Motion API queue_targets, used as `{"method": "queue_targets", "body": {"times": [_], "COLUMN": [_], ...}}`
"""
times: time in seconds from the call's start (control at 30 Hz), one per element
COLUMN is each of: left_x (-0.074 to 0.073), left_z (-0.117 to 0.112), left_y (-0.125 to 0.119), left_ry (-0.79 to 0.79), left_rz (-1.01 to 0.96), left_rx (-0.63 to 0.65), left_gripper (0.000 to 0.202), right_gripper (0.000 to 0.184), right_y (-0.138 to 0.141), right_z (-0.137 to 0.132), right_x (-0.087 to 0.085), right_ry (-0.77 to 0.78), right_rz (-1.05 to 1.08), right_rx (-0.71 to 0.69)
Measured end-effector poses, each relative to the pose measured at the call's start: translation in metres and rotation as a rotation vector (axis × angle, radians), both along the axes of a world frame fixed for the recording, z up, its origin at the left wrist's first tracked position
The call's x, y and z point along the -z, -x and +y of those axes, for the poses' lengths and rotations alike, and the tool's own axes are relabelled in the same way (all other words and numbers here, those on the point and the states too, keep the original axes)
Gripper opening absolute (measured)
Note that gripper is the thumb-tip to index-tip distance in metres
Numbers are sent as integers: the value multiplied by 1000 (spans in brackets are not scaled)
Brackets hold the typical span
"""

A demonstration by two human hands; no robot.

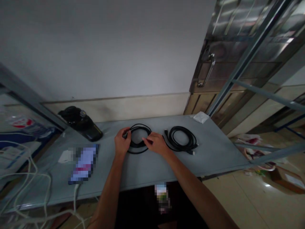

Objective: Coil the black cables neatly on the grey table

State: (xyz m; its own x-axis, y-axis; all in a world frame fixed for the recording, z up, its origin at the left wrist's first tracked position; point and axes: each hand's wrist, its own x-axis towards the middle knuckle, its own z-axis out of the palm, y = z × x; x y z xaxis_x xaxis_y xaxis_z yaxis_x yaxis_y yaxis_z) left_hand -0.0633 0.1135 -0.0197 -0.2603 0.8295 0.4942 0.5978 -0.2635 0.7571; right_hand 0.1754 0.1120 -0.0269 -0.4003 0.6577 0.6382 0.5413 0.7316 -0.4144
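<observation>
Grey surface [214,152] fills the middle of the view, running from a tangle of white cords [35,178] at the left to a metal door [238,47] at the right. Black bottle [82,124] lies on its side near the far left edge, and a dark phone [83,163] rests nearer, just beside a white pad [64,156]. Two coils of black cable lie toward the far edge — the left coil [139,128] sits between both hands, the right coil [182,138] just beside it, apart. Left hand [122,141] has its fingers closed around the left coil's left side. Right hand [156,143] lies over that coil's near right arc, fingers curled low — whether they clasp it cannot be told. Small white packet [201,117] lies at the far right corner
</observation>
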Motion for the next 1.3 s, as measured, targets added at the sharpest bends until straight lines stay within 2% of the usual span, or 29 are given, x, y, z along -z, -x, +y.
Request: {"method": "queue_targets", "body": {"times": [0.13,0.23,0.3,0.33,0.47,0.53,0.6,0.7,0.8,1.0,1.3], "left_x": [-6,-9,-9,-9,-7,-6,-6,-6,-8,-12,-4], "left_z": [-3,-5,-6,-6,-6,-6,-5,-5,-9,-18,-13], "left_y": [-1,-2,-1,-1,-1,-1,-2,-4,-8,-14,-10], "left_ry": [-34,-56,-65,-68,-80,-85,-88,-93,-114,-159,-202], "left_rz": [5,-7,-23,-31,-65,-81,-90,-84,-44,28,80], "left_rx": [3,-7,-17,-21,-29,-34,-34,-22,-15,-6,-13], "left_gripper": [39,40,40,40,42,44,45,43,39,35,31], "right_gripper": [48,28,14,14,32,40,34,24,22,30,41], "right_y": [2,-15,-41,-58,-135,-164,-180,-185,-182,-184,-185], "right_z": [-9,-27,-41,-48,-67,-72,-74,-74,-72,-70,-68], "right_x": [-3,-8,-10,-10,-5,2,10,20,24,23,25], "right_ry": [-14,-4,-35,-56,-70,-35,2,28,17,-1,-107], "right_rz": [13,54,45,24,-89,-137,-179,-230,-251,-236,-135], "right_rx": [31,53,91,131,355,404,396,348,345,352,409]}}
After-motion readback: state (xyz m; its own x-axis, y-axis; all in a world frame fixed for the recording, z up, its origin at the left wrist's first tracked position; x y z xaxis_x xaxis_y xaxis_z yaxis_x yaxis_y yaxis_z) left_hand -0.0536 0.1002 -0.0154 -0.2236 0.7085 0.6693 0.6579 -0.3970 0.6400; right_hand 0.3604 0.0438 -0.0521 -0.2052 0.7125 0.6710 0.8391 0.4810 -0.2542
